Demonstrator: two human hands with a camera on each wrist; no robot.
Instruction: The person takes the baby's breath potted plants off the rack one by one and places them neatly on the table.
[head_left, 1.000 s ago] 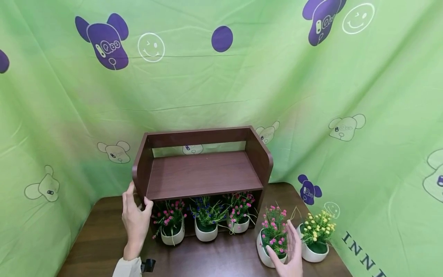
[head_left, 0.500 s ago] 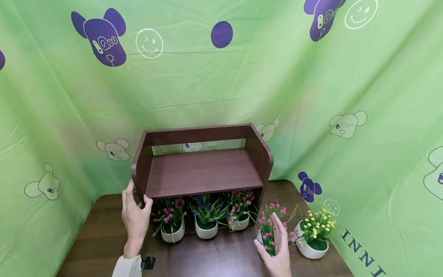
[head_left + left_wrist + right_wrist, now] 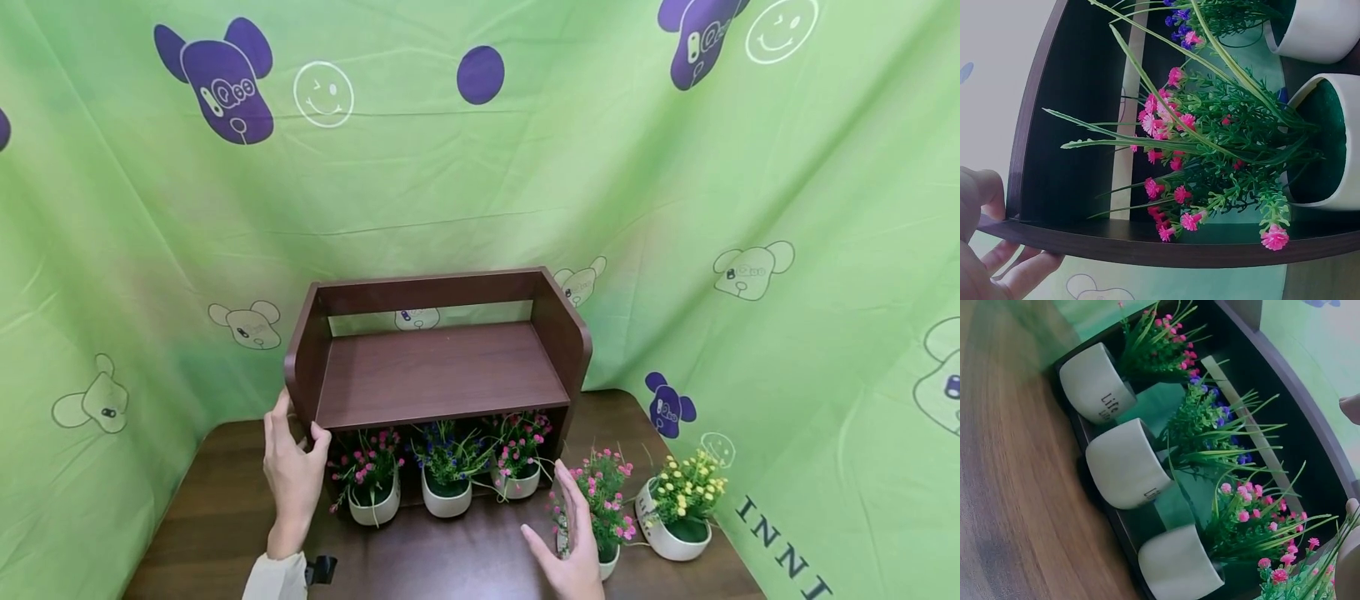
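My left hand holds the left side panel of the dark brown two-tier desktop shelf, thumb at the front edge and fingers behind, as the left wrist view also shows. In the shelf's lower tier stand three white pots of artificial flowers: a pink one at left, a blue one in the middle and another pink one at right. My right hand is beside a fourth, pink-flowered pot, thumb and fingers spread apart with nothing between them. The hand hides part of that pot.
A yellow-flowered pot stands at the right of the brown table, near its edge. Behind and around hangs a green printed curtain. In the right wrist view, the shelf's pots carry lettering, and grassy leaves stick out.
My right hand has moved left, from around the fourth pot's right side to its left side. That pot now shows further right and closer to the yellow one. My left hand keeps its place.
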